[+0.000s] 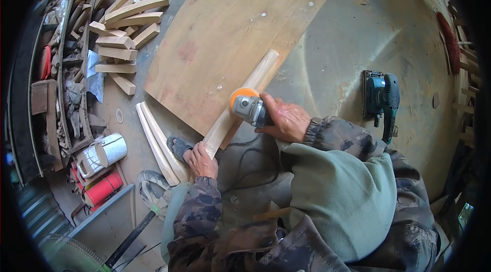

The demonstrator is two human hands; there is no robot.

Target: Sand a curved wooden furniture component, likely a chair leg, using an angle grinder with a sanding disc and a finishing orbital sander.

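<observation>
My left hand (201,161) grips the near end of a long curved pale wooden piece (262,75) that lies slanted across a plywood sheet (225,31). My right hand (284,118) holds a grey angle grinder (251,108) whose orange disc (242,94) presses on the middle of that wooden piece. The grinder's black cord (244,157) loops back toward my lap. Both forearms wear camouflage sleeves.
Two more curved wooden pieces (157,141) lie left of my left hand, beside a foot in a sandal (178,146). A pile of cut wooden blocks (125,26) sits at the upper left. A teal sander (381,98) rests on the concrete floor at right. Red and white cans (102,170) stand at lower left.
</observation>
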